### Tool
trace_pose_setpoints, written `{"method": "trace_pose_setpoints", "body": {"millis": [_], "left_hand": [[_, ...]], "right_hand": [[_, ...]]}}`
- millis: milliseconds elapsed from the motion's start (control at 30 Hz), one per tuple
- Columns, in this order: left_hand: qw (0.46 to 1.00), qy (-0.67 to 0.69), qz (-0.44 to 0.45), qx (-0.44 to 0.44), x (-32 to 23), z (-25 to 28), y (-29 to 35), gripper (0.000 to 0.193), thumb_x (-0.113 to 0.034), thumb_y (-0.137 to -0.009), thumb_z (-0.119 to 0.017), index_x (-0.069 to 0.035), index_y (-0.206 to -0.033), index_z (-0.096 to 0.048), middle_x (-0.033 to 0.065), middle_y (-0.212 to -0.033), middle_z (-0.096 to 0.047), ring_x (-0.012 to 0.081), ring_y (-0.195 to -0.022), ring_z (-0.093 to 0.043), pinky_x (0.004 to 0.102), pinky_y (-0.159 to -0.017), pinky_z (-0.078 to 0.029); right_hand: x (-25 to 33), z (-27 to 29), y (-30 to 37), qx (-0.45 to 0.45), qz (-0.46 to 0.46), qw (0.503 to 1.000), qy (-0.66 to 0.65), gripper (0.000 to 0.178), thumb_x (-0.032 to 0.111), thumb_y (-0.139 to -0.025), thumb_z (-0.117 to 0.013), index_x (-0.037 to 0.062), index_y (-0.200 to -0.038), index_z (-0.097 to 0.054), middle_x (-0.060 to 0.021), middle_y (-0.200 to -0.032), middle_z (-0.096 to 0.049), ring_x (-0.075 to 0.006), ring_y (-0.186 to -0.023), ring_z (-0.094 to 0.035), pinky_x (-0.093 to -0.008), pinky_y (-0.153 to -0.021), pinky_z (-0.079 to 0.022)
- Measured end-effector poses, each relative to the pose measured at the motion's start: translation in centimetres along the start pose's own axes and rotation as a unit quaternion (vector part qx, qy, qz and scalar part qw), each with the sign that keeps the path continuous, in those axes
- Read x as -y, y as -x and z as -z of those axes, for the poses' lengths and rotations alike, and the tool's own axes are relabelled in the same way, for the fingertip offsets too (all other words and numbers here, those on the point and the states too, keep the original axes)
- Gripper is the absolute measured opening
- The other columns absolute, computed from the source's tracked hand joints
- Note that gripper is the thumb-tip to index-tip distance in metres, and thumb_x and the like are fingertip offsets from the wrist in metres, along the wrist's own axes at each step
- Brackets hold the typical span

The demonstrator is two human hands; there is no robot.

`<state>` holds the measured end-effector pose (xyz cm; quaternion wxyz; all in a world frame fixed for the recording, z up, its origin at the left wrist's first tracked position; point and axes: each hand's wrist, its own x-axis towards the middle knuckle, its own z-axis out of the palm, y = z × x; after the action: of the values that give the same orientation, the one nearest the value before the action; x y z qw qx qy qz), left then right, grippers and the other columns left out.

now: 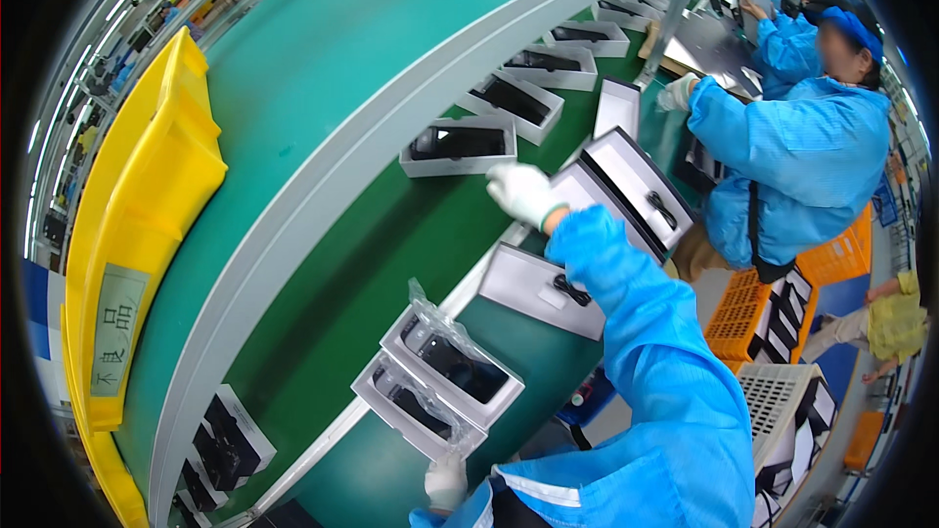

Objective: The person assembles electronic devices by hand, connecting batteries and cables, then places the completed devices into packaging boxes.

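Note:
My right hand [526, 194], in a white glove, reaches over the green belt. Its bunched fingers are at the near right corner of a white box [458, 168] with a dark phone [458, 142] in it. Near the bottom my gloved left hand [446, 482] is closed at the near edge of another white box [364, 386]. That box holds a dark phone [416, 401] partly under clear plastic. Against it lies a similar box [504, 401] with a phone [455, 362] and crumpled clear film [430, 308]. The fingertips of both hands are partly hidden.
An open white box [514, 288] with a black cable lies beside my right forearm, near a larger open box [626, 161]. More phone boxes [553, 68] line the belt [323, 284]. A yellow bin [147, 205] stands left. A co-worker in blue [782, 137] works at right, near orange crates [738, 318].

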<state>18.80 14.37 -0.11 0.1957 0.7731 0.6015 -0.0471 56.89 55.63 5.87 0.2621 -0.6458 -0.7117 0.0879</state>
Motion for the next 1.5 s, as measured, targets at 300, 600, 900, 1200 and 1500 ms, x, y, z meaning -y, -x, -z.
{"method": "trace_pose_setpoints", "body": {"millis": [300,600,900,1200,1500], "left_hand": [[0.989,0.121,0.033,-0.073,1.3,-5.0,1.1,0.027,-0.02,-0.085,-0.059,-0.013,-0.111,-0.062,0.0135,-0.103,-0.064,0.0365,-0.083,-0.063,0.0457,-0.071,-0.052],[0.972,0.199,0.117,-0.037,1.9,-5.4,1.8,0.025,-0.021,-0.086,-0.06,-0.012,-0.109,-0.063,0.013,-0.101,-0.064,0.0364,-0.084,-0.062,0.0456,-0.072,-0.051],[0.995,0.075,0.038,-0.051,0.0,-2.2,0.2,0.023,-0.023,-0.083,-0.062,-0.012,-0.103,-0.065,0.0118,-0.098,-0.065,0.0354,-0.085,-0.063,0.0454,-0.074,-0.052],[0.977,0.188,0.097,-0.038,-0.3,-2.3,0.2,0.027,-0.019,-0.083,-0.06,-0.011,-0.109,-0.064,0.0172,-0.103,-0.065,0.0375,-0.097,-0.06,0.0458,-0.084,-0.049],[0.998,0.02,0.024,-0.047,-2.2,0.9,0.5,0.023,-0.021,-0.085,-0.06,-0.009,-0.104,-0.065,0.0096,-0.104,-0.065,0.0326,-0.088,-0.064,0.0436,-0.076,-0.053]], "right_hand": [[-6.0,-5.3,-8.4,0.256,0.034,0.902,0.345,0.03,0.018,-0.083,-0.058,0.015,-0.111,-0.069,-0.0141,-0.118,-0.065,-0.0277,-0.126,-0.05,-0.0436,-0.093,-0.043],[-2.4,-5.3,-11.4,0.257,-0.094,0.952,0.135,0.063,0.059,-0.088,-0.048,0.0026,-0.104,-0.07,-0.019,-0.109,-0.067,-0.037,-0.107,-0.061,-0.0453,-0.092,-0.048],[-10.6,-5.7,-14.7,0.186,-0.194,0.953,0.141,0.038,0.028,-0.077,-0.066,0.002,-0.105,-0.069,-0.0201,-0.108,-0.068,-0.0353,-0.1,-0.065,-0.045,-0.087,-0.052],[-9.0,-5.5,-13.9,0.271,-0.071,0.943,0.181,0.039,0.033,-0.081,-0.063,0.0052,-0.109,-0.068,-0.017,-0.112,-0.066,-0.0335,-0.104,-0.063,-0.0443,-0.09,-0.049],[-4.0,-5.3,-12.8,0.272,-0.025,0.947,0.167,0.029,0.025,-0.082,-0.06,0.0043,-0.1,-0.071,-0.0182,-0.105,-0.068,-0.0349,-0.1,-0.064,-0.0443,-0.088,-0.049]]}}
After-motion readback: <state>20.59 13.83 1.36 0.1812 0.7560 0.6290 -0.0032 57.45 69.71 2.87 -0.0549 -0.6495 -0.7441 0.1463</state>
